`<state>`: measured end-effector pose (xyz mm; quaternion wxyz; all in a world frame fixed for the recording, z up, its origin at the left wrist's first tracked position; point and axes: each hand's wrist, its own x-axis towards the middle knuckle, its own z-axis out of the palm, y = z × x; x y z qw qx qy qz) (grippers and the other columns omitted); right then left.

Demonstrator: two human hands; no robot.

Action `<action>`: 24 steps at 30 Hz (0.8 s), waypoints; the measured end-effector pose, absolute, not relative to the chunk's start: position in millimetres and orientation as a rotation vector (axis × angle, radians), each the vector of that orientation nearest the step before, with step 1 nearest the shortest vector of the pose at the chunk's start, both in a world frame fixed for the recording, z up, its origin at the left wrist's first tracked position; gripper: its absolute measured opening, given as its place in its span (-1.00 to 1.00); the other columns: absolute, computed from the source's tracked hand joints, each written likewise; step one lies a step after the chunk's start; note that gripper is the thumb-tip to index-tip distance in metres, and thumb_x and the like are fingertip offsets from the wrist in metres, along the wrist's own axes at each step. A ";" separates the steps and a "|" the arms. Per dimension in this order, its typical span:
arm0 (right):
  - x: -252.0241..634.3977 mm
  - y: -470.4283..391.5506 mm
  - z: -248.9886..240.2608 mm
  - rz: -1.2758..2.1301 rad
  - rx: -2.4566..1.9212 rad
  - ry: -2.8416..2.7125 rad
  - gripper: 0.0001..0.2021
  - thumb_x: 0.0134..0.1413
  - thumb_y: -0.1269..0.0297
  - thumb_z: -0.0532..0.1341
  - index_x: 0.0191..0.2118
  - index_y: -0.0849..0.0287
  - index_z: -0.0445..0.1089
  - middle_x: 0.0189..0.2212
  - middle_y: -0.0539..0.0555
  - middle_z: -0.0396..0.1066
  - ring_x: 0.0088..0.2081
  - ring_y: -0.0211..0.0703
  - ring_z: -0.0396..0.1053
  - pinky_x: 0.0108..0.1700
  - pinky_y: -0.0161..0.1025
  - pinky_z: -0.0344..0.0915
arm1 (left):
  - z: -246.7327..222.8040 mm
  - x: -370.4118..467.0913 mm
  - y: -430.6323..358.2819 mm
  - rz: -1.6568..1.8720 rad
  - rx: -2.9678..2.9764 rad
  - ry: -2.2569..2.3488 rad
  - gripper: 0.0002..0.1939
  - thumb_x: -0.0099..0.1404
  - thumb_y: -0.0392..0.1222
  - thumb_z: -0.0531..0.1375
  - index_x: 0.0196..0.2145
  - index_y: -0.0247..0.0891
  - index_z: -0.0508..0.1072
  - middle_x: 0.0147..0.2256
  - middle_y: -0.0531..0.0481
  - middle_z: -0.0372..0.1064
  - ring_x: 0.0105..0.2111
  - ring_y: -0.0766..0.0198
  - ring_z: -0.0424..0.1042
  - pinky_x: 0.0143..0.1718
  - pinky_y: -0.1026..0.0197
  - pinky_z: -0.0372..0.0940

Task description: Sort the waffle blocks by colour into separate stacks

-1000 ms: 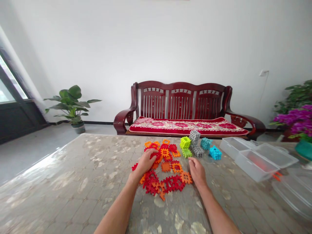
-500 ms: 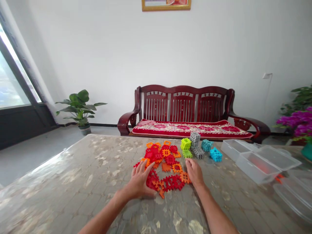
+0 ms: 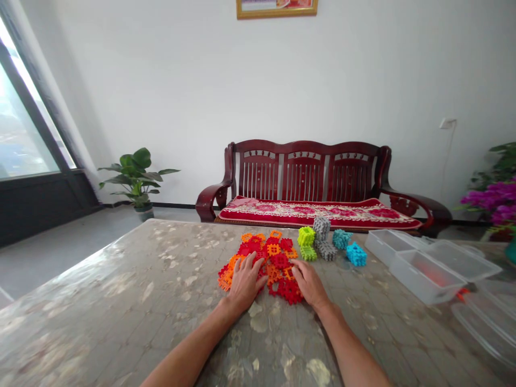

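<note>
Red and orange notched plastic pieces (image 3: pixel 273 249) lie in a loose, overlapping heap at the middle of the table. My left hand (image 3: pixel 245 279) rests over the heap's near left part, fingers spread, covering some pieces. At the near right edge of the heap is my right hand (image 3: pixel 307 280), its fingertips touching red and orange pieces, fingers slightly bent and apart. Behind it stand lime green pieces (image 3: pixel 306 236), stacked grey pieces (image 3: pixel 321 229), a teal group (image 3: pixel 342 239) and a bright blue group (image 3: pixel 357 254).
Clear plastic boxes (image 3: pixel 427 277) with lids stand on the right of the patterned table (image 3: pixel 121 290), a little red-orange showing inside one. Behind the table is a dark red wooden bench (image 3: pixel 302 177). Potted plants (image 3: pixel 137 174) stand left and right.
My left hand has moved up and right, further over the pieces. My right hand has shifted slightly left and down. The near pieces now lie closer together.
</note>
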<state>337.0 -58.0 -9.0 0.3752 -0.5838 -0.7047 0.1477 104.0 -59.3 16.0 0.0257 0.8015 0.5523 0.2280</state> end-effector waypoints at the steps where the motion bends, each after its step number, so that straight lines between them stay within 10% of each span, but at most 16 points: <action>1: 336.8 -58.3 -7.9 0.390 -1.499 -1.786 -0.59 0.27 0.20 -0.06 0.06 0.16 0.41 0.04 0.14 0.43 0.12 -0.09 0.31 0.23 -0.13 0.16 | 19.4 103.5 -56.7 0.748 2.451 1.750 -0.54 0.34 -0.02 0.09 0.16 -0.07 0.35 0.26 -0.15 0.18 0.25 -0.01 0.15 0.31 -0.20 -0.07; 10: 333.6 -58.8 -4.5 0.329 -1.549 -1.825 -0.61 0.25 0.24 -0.03 0.06 0.16 0.42 0.04 0.14 0.44 0.10 -0.10 0.32 0.22 -0.14 0.16 | 25.3 46.7 -51.9 0.949 1.728 2.449 -0.52 0.39 -0.04 -0.07 0.17 -0.17 0.33 0.23 -0.24 0.24 0.20 -0.03 0.25 0.24 -0.21 0.03; 24: 347.7 -52.9 -9.1 0.677 -1.352 -1.501 -0.47 0.24 -0.05 -0.10 0.01 0.18 0.42 0.01 0.19 0.48 0.06 -0.02 0.39 0.13 -0.10 0.29 | 11.9 37.1 -42.2 0.795 1.944 2.046 -0.52 0.43 -0.03 -0.17 0.09 -0.15 0.40 0.11 -0.09 0.42 0.15 0.14 0.34 0.28 -0.06 -0.01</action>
